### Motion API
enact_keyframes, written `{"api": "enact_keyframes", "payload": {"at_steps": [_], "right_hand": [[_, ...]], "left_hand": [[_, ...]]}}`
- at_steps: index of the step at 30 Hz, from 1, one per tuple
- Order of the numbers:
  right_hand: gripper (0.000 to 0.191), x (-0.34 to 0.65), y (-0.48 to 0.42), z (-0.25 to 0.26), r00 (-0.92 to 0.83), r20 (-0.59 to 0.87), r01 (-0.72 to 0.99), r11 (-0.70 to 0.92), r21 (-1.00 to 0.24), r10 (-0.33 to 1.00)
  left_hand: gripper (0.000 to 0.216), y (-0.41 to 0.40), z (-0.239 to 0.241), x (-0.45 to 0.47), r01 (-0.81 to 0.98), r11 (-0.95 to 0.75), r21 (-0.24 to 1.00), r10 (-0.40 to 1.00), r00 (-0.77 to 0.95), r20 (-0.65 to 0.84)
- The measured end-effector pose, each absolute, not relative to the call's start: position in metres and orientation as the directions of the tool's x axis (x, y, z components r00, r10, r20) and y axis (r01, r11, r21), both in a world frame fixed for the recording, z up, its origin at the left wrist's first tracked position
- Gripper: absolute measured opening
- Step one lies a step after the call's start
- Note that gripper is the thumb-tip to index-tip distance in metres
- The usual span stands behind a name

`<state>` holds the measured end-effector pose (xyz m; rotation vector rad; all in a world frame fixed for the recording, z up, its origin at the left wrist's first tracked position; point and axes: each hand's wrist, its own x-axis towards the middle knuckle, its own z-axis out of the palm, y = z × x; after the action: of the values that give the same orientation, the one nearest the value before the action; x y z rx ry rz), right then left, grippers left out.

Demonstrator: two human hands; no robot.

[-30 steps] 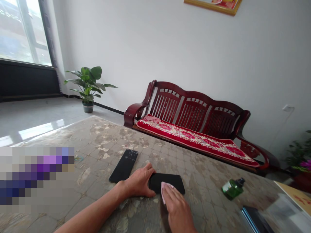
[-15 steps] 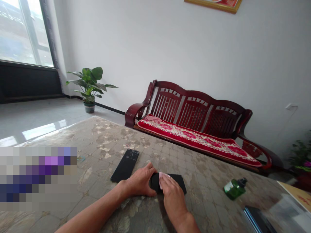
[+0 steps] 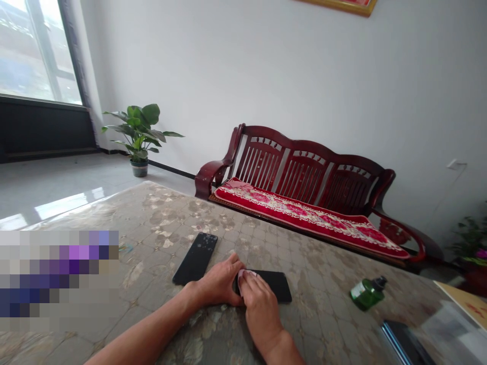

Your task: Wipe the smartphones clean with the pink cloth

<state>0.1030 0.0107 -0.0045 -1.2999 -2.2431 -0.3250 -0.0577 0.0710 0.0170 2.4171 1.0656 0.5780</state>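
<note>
A black smartphone lies flat on the patterned tablecloth. My left hand grips its left end between thumb and fingers. Under the fingertips of my right hand is a small pale pink cloth, pressed onto the phone's left part close to my left thumb. My right fingers lie together over the cloth and cover most of it. A second dark phone, with light spots across its screen, rests to the left of my left hand, apart from it.
To the right stands a green pump bottle. Nearer the right edge lie a stack of dark phones and a clear plastic piece. A red wooden bench is behind the table, with a potted plant at the left.
My right hand has slid left along the phone with the cloth, baring more of the phone's right part. My left hand has stayed on the phone's left end.
</note>
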Motion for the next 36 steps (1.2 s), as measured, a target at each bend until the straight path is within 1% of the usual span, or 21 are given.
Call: {"api": "enact_keyframes", "payload": {"at_steps": [3, 8, 13, 21, 25, 30, 33, 36], "right_hand": [[0.045, 0.101, 0.013, -0.001, -0.381, 0.508, 0.868, 0.489, -0.092, 0.772], [0.046, 0.113, -0.003, -0.002, -0.408, 0.498, 0.865, 0.498, -0.057, 0.765], [0.054, 0.125, -0.011, -0.005, -0.429, 0.499, 0.846, 0.529, -0.071, 0.753], [0.053, 0.132, 0.022, 0.011, -0.35, 0.415, 0.912, 0.407, -0.055, 0.84], [0.054, 0.147, 0.011, 0.008, -0.34, 0.452, 0.919, 0.394, -0.027, 0.824], [0.056, 0.162, -0.022, -0.005, -0.43, 0.519, 0.875, 0.482, 0.038, 0.739], [0.059, 0.164, -0.028, -0.005, -0.431, 0.515, 0.868, 0.497, 0.01, 0.741], [0.059, 0.163, -0.016, 0.0, -0.388, 0.497, 0.887, 0.461, -0.027, 0.776]], "left_hand": [[0.042, 0.069, 0.019, -0.057, 0.571, -0.607, 0.553, 0.76, 0.62, 0.193], [0.048, 0.069, 0.016, -0.058, 0.593, -0.605, 0.531, 0.77, 0.605, 0.202], [0.054, 0.071, 0.014, -0.059, 0.597, -0.605, 0.527, 0.77, 0.606, 0.197], [0.061, 0.07, 0.018, -0.058, 0.605, -0.585, 0.54, 0.778, 0.606, 0.164], [0.062, 0.069, 0.018, -0.059, 0.623, -0.573, 0.533, 0.786, 0.602, 0.141], [0.059, 0.068, 0.022, -0.059, 0.652, -0.551, 0.521, 0.8, 0.59, 0.108], [0.057, 0.068, 0.024, -0.059, 0.661, -0.54, 0.521, 0.805, 0.587, 0.089], [0.058, 0.068, 0.025, -0.059, 0.65, -0.552, 0.523, 0.797, 0.595, 0.102]]}}
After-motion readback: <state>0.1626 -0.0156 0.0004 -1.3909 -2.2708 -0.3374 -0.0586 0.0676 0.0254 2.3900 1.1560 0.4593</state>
